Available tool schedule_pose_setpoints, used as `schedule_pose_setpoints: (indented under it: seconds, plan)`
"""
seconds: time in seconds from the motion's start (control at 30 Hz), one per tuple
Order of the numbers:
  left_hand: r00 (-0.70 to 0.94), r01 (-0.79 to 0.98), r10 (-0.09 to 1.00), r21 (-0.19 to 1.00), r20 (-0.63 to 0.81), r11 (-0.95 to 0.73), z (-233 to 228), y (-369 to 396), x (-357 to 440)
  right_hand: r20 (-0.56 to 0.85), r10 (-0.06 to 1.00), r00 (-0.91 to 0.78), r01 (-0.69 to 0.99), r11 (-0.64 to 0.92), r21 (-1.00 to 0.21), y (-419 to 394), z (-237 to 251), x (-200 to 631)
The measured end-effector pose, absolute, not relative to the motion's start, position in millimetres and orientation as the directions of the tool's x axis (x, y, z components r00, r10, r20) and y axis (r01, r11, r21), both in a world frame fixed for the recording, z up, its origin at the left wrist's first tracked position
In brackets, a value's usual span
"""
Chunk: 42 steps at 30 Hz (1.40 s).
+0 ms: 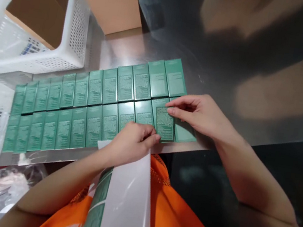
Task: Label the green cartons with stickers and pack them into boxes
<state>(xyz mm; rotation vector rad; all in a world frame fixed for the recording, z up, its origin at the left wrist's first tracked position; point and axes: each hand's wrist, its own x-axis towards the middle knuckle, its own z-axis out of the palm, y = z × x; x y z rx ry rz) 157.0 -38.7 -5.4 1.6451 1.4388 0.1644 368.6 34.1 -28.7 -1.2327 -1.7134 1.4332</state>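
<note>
At a steel worktable [232, 85], the right hand [201, 114] and left hand [131, 141] pinch a label [164, 122] by opposite edges onto a green box [151, 113] near the right end of the double row [81, 113]. Squaring corners before pressing looks wise (backing sheet [127, 199] lies in the lap). White baskets [35, 42] and cartons [112, 1] crowd the left.

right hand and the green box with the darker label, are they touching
Touching. In the head view the right hand's fingertips press on the top edge of the green box, with no gap.
</note>
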Motion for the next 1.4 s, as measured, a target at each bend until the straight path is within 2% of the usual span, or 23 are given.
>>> schedule_pose_setpoints:
  seconds: [0.27, 0.67, 0.83, 0.93, 1.03, 1.1, 1.2, 1.3, 1.4]
  plan:
    - [0.259, 0.829, 0.803, 0.55, -0.536, 0.1, -4, -39, 169, 0.033, 0.922, -0.386, 0.489, 0.235, -0.84, 29, -35, 361]
    - [0.228, 0.868, 0.749, 0.478, -0.621, 0.132, 1, -27, 175, 0.128, 0.912, -0.389, 0.533, 0.336, -0.777, 22, -38, 358]
    - [0.236, 0.884, 0.774, 0.46, -0.588, 0.081, 2, -26, 179, 0.2, 0.908, -0.367, 0.557, 0.387, -0.734, 13, -44, 357]
    - [0.246, 0.903, 0.785, 0.428, -0.568, 0.026, 2, -29, 179, 0.232, 0.926, -0.298, 0.591, 0.37, -0.717, 13, -49, 357]
    - [0.268, 0.896, 0.787, 0.444, -0.556, 0.009, 6, -33, 170, 0.193, 0.953, -0.235, 0.592, 0.298, -0.749, 16, -50, 357]
    - [0.209, 0.853, 0.845, 0.515, -0.492, 0.089, 12, -33, 158, 0.159, 0.968, -0.194, 0.548, 0.241, -0.801, 14, -46, 358]
    - [-0.111, 0.727, 0.973, 0.651, -0.203, 0.219, 25, -28, 134, 0.12, 0.98, -0.16, 0.357, 0.171, -0.918, -3, -30, 356]
    - [-0.346, 0.674, 0.924, 0.729, 0.164, 0.123, 35, -16, 114, 0.135, 0.962, -0.238, 0.195, 0.184, -0.963, -35, -12, 348]
    - [-0.41, 0.678, 0.84, 0.735, 0.355, 0.021, 37, -3, 102, 0.238, 0.928, -0.286, 0.253, 0.313, -0.915, -63, -6, 331]
